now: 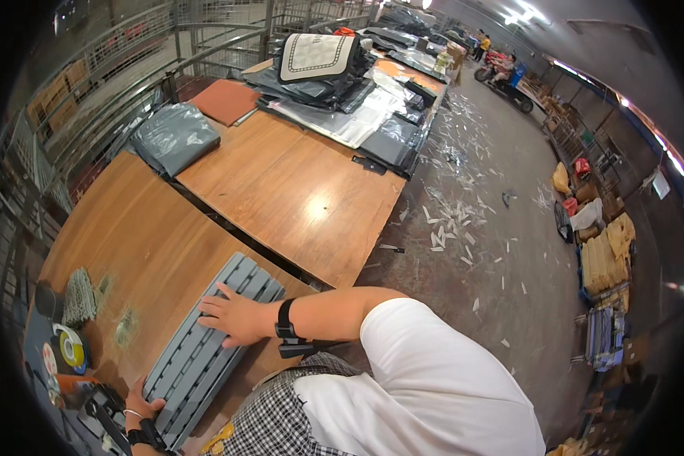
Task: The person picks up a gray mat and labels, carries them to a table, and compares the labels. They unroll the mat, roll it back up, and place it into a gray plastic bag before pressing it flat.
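A grey slatted plastic panel (205,357) lies slantwise on the wooden table (121,235), close to my body. My right hand (235,315) rests on its upper part, fingers spread over the slats. At the lower left edge of the panel is my left hand (142,403), its thumb on top and the other fingers partly hidden along the side. Left of the panel sit a pile of thin pale pieces (79,299), a roll of yellow tape (71,348) and an orange object (77,383), whose kind is unclear. A black device (102,414) stands near my left wrist.
A gap (243,239) separates the two tabletops. Farther back are a grey plastic-wrapped package (176,138), a reddish-brown mat (224,101) and a stack of wrapped goods (319,83). White scraps (448,228) litter the floor at right. Wire cages (228,45) line the left side.
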`<state>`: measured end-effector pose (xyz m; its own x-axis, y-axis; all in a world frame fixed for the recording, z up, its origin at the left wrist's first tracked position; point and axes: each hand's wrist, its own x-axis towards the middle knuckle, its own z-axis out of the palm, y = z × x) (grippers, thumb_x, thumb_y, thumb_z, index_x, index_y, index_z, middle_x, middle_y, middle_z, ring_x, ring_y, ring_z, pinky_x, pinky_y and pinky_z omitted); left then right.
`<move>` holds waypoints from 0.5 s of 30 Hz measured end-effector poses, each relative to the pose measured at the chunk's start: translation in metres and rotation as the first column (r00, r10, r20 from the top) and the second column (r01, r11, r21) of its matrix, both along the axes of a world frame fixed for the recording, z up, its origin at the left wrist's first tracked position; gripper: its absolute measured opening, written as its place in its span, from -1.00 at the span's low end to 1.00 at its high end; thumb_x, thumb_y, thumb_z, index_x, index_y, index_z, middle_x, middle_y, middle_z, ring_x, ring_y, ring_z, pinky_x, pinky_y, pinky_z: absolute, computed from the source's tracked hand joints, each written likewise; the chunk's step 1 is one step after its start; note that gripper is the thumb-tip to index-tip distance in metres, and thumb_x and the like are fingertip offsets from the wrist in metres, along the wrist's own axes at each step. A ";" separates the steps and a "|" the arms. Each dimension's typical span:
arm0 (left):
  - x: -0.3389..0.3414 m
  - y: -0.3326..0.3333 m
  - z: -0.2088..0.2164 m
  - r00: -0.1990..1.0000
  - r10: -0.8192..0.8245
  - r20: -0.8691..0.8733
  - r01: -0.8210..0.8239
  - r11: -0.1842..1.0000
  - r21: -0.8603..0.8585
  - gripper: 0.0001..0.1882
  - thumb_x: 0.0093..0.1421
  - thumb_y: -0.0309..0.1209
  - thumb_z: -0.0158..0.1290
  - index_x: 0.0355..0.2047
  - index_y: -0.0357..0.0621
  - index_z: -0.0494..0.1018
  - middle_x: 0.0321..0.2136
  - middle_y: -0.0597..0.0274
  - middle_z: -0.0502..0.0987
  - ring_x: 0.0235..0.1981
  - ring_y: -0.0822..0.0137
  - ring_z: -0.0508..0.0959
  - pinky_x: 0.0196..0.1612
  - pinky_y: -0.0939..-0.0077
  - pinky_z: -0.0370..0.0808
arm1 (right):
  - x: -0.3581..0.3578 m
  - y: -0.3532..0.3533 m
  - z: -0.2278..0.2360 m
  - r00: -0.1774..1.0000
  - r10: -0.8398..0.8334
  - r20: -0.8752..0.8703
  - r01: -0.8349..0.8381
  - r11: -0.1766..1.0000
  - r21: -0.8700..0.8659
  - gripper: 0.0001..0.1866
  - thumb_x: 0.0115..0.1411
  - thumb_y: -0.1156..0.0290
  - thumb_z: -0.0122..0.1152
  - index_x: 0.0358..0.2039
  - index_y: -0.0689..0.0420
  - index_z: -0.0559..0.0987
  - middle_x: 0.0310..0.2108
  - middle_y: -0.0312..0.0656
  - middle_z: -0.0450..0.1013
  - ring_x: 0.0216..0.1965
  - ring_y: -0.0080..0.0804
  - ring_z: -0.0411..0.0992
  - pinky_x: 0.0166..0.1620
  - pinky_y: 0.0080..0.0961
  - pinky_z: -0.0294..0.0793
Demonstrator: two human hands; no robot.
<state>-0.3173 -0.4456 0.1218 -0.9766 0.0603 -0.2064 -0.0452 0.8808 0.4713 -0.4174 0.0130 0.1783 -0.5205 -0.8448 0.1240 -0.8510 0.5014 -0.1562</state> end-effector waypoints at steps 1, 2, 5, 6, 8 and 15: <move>-0.011 0.002 0.003 0.999 0.036 0.001 -0.036 0.999 0.029 0.06 -0.43 0.02 0.46 0.12 -0.22 0.38 0.03 -0.17 0.48 0.06 -0.12 0.47 0.09 0.21 0.43 | -0.004 0.003 0.000 1.000 -0.015 -0.002 0.015 1.000 -0.002 -0.16 0.09 -0.10 0.25 0.27 0.11 0.27 0.32 0.04 0.07 0.41 -0.08 -0.11 0.36 0.19 -0.24; -0.020 0.002 0.007 0.995 0.087 0.058 -0.092 0.991 0.094 0.04 -0.35 0.06 0.44 0.13 -0.24 0.37 0.03 -0.17 0.48 0.05 -0.11 0.48 0.10 0.18 0.42 | -0.009 0.004 -0.001 0.999 -0.027 -0.044 0.026 0.999 -0.025 -0.14 0.08 -0.13 0.24 0.28 0.11 0.26 0.32 0.04 0.09 0.40 -0.08 -0.10 0.36 0.19 -0.25; -0.038 0.005 0.019 0.990 0.140 0.032 -0.137 0.986 -0.094 -0.18 -0.07 -0.04 0.33 0.11 -0.28 0.38 0.00 -0.16 0.49 0.05 -0.12 0.46 0.13 0.17 0.38 | -0.033 -0.004 0.013 0.993 -0.049 -0.108 0.047 0.999 -0.018 -0.08 0.06 -0.24 0.19 0.28 0.11 0.26 0.29 0.03 0.14 0.38 -0.08 -0.03 0.35 0.15 -0.19; -0.037 0.005 0.016 0.990 0.135 0.036 -0.131 0.987 -0.095 -0.18 -0.07 -0.04 0.33 0.11 -0.28 0.38 0.00 -0.16 0.49 0.05 -0.12 0.46 0.13 0.17 0.38 | -0.043 -0.010 0.023 0.997 -0.055 -0.046 0.058 0.996 0.071 -0.07 0.08 -0.26 0.16 0.30 0.10 0.23 0.30 0.03 0.13 0.37 -0.08 -0.01 0.35 0.12 -0.17; -0.034 0.013 0.010 0.926 0.355 -0.127 -0.368 0.924 -0.106 -0.43 0.16 -0.21 0.16 0.10 -0.29 0.38 0.00 -0.15 0.47 0.08 -0.12 0.42 0.16 0.15 0.33 | -0.066 -0.022 0.022 0.996 -0.090 -0.017 0.091 0.985 0.144 -0.12 0.11 -0.31 0.08 0.28 0.05 0.29 0.22 -0.01 0.25 0.30 -0.10 0.13 0.32 0.07 -0.06; 0.004 0.096 0.037 0.906 0.411 -0.099 -0.388 0.715 -0.582 0.30 -0.41 -0.17 0.48 0.37 0.08 -0.01 0.37 0.15 0.02 0.39 0.00 -0.01 0.17 -0.48 0.07 | -0.146 -0.074 0.017 0.918 -0.271 0.290 0.245 0.962 0.123 -0.32 0.12 -0.28 0.07 -0.05 0.08 0.59 -0.15 0.00 0.54 0.01 0.04 0.41 0.08 -0.02 0.28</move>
